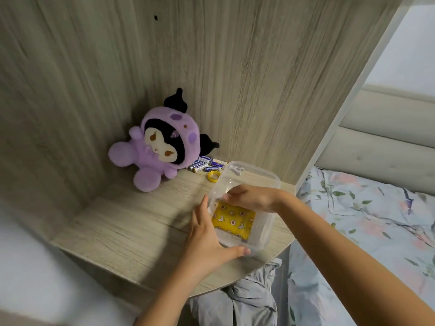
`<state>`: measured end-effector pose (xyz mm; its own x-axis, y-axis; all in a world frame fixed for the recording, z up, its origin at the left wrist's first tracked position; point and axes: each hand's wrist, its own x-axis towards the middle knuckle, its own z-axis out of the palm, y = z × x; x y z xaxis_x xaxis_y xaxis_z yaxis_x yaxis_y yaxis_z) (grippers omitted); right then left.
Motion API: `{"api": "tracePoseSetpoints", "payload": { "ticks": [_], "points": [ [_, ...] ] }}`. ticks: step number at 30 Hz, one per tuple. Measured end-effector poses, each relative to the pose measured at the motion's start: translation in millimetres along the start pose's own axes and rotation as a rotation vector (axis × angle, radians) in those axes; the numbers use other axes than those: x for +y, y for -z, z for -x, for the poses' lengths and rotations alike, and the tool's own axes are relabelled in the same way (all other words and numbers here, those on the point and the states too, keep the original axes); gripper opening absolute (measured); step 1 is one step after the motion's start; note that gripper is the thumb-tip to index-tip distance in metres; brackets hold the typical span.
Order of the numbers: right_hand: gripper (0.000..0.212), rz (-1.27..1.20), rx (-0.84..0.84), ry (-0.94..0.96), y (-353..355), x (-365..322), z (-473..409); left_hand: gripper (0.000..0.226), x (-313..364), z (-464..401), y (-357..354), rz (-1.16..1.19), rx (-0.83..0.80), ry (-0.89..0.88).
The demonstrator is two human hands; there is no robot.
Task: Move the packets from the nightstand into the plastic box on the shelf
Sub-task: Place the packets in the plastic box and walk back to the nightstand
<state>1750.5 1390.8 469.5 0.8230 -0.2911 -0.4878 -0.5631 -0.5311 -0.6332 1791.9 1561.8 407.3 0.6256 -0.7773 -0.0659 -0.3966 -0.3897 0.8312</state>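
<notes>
A clear plastic box [264,228] stands on the wooden shelf [131,231] near its right front edge. Its clear lid [249,177] stands tilted up at the far side. Inside the box lies a yellow packet [234,220] printed with moons and flowers. My left hand [209,241] grips the box's near left corner, thumb along the front wall. My right hand [251,198] reaches over the box, fingers curled at the lid's lower edge just above the packet. Whether it pinches the lid or the packet is unclear. The nightstand is out of view.
A purple plush doll [156,147] sits in the shelf's back corner. Several batteries [207,164] and a yellow tape roll [213,177] lie behind the box. A bed with floral bedding [367,220] is to the right. Grey cloth [249,295] hangs below the shelf edge.
</notes>
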Motion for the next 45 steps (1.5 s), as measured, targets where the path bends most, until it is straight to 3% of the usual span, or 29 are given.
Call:
{"api": "tracePoseSetpoints", "payload": {
  "ticks": [2,4,11,14,17,22,25,28,30,32,35,40,45],
  "points": [
    [0.018,0.151,0.05,0.023,-6,4,-2,0.147,-1,0,-1,0.001,0.003,0.004],
    [0.023,0.259,0.103,0.058,-12,6,-3,0.146,-3,-1,-1,0.011,0.013,0.001],
    [0.034,0.229,0.104,0.161,-18,15,3,0.147,-3,-1,-1,0.035,0.031,0.0],
    [0.033,0.178,0.081,0.143,-17,19,-1,0.148,-3,-1,-2,0.037,0.034,-0.002],
    [0.048,0.135,0.044,0.087,-12,18,-2,0.147,-3,-2,-2,0.047,0.039,-0.006],
    [0.046,0.033,0.416,0.119,19,19,27,0.147,1,4,6,0.019,0.007,-0.034],
    [0.028,-0.033,0.702,0.1,30,41,67,0.127,9,0,17,0.06,0.061,-0.108],
    [0.024,-0.038,0.957,-0.091,14,72,110,0.069,29,-6,30,0.114,0.085,-0.23],
    [0.026,0.131,0.984,-0.275,-12,94,140,0.04,51,-7,28,0.023,0.087,-0.412],
    [0.026,0.296,0.964,-0.445,-48,114,172,0.056,73,-3,13,-0.115,-0.024,-0.621],
    [0.027,0.329,0.947,-0.665,-118,134,227,0.071,100,17,-34,-0.269,-0.331,-0.777],
    [0.031,0.174,1.01,-1.07,-232,142,335,0.068,119,83,-138,-0.603,-0.753,-0.963],
    [0.037,0.009,0.999,-1.451,-340,125,440,0.078,131,188,-200,-0.738,-1.012,-1.26]
  ]
}}
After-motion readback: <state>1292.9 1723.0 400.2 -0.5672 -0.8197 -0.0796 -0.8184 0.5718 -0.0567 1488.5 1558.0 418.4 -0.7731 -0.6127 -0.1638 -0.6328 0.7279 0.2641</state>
